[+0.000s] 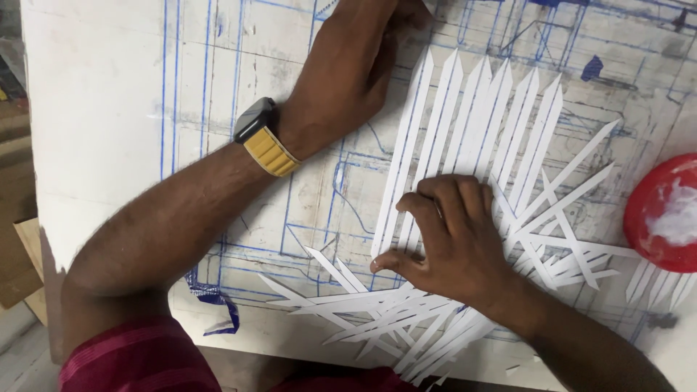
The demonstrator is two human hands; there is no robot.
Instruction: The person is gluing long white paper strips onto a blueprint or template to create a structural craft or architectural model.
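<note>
White paper strips fanned side by side on the tabletop, lower ends pinned under the right hand, fingers curled flat on them, gripping nothing. Left hand pressed down near the upper tips, watch at the wrist; finger spread hard to tell. Likely trouble: a sliding palm skewing the row into the loose pile, or nudging the red bowl.

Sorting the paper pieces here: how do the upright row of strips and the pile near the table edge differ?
The row of strips lies side by side, parallel and tidy; the pile is crisscrossed and overlapping. The right hand rests on the row's lower ends, the left hand at its top; the pile lies untouched. Both are white, pointed paper.
</note>
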